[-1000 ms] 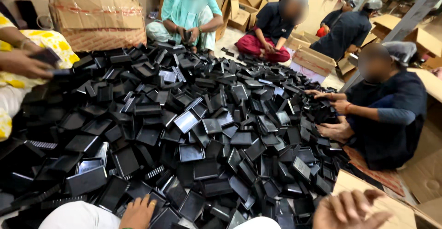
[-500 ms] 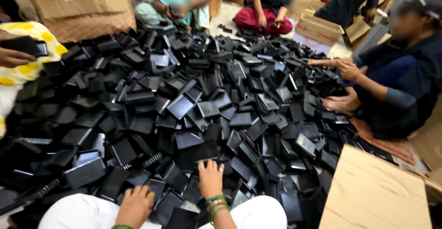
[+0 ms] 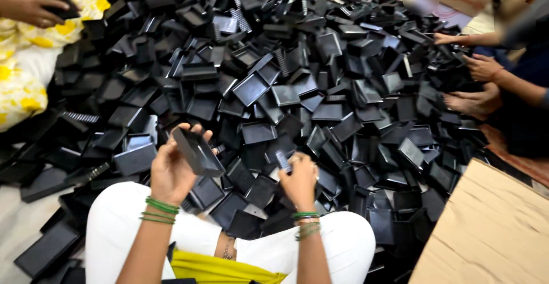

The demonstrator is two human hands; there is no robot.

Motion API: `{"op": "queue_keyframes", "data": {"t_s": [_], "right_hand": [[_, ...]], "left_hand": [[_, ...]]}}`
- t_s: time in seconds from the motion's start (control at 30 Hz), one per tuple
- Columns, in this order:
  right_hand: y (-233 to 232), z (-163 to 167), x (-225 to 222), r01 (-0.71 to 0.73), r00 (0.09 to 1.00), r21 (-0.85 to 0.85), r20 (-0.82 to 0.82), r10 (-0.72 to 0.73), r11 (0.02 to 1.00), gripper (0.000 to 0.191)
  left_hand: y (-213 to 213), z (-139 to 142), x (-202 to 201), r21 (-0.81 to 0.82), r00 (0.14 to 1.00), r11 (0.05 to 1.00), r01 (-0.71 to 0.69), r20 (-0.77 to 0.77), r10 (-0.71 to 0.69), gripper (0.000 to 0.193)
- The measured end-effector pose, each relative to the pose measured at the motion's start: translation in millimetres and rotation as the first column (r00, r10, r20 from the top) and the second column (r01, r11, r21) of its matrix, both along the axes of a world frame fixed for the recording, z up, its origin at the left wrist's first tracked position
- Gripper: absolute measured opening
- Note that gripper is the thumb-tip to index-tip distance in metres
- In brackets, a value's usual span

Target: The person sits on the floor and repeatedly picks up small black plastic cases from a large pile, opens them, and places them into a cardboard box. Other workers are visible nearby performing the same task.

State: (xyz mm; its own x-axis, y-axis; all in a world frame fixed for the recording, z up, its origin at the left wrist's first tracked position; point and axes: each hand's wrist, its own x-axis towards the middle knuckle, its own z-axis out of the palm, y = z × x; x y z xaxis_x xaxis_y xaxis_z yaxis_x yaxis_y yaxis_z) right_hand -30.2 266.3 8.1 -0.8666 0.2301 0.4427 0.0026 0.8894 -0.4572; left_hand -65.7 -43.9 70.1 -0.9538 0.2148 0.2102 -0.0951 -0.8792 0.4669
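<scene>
While the left hand (image 3: pixel 171 172) holds one black tray (image 3: pixel 197 152) up over the lap, fingers clamped on its near end, the right hand (image 3: pixel 300 181) is down at the near edge of the pile (image 3: pixel 297 90), w/ a small ridged black piece (image 3: pixel 282 160) pinched between thumb & fingertips. Tray is tilted, long side running far-left to near-right, just above the white-clad knees (image 3: pixel 114 221). Green bangles (image 3: pixel 161 207) sit on both wrists.

Pile is all black plastic: shallow trays, lids, a few ribbed strips, spread across the floor from near to far, heaped thickest in the middle. Other people work round it: a hand far left (image 3: pixel 31 4) gripping a black part over yellow-patterned cloth (image 3: pixel 20 67), and hands at the right edge (image 3: pixel 474 84) among the trays. A cardboard sheet (image 3: pixel 492 232) lies near right.

Judging from the grips, the step looks like pairing the small piece w/ the tray. To do it well: keep the tray steady by its end so the open face stays clear, turn the small piece so its ridges line up w/ the tray before bringing them together, and keep the elbows in so nothing slides off the heap at the knees. Whether the piece fits this tray can't be told from here.
</scene>
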Motion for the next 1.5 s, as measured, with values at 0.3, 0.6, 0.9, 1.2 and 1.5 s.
{"op": "queue_keyframes", "data": {"t_s": [0.3, 0.6, 0.9, 1.2, 1.5], "right_hand": [[12.5, 40.8, 7.9, -0.203, 0.961, -0.979, -0.194, 0.196, 0.027, 0.033], [-15.5, 30.4, 1.7, -0.031, 0.941, -0.843, -0.206, 0.268, -0.538, 0.054], [19.6, 39.9, 7.2, -0.117, 0.933, -0.869, 0.070, 0.354, 0.480, 0.051], [-17.5, -17.3, -33.9, -0.041, 0.996, 0.304, 0.089, 0.015, 0.952, 0.074], [50.1, -25.4, -6.6, 0.329, 0.860, 0.282, 0.305, -0.410, 0.901, 0.053]], "left_hand": [[59.9, -3.7, 34.6, -0.014, 0.836, 0.972, 0.235, 0.513, -0.194, 0.068], [68.2, -21.1, 34.4, -0.190, 0.861, 0.890, 0.414, 0.401, -0.314, 0.055], [33.9, -22.0, 16.7, -0.557, 0.951, 0.829, 0.049, 0.281, 0.133, 0.050], [31.1, -8.4, 17.8, -0.555, 0.951, 0.830, 0.052, 0.280, 0.128, 0.047], [15.7, 2.0, 19.2, -0.585, 0.962, 0.809, -0.053, 0.187, 0.197, 0.045]]}}
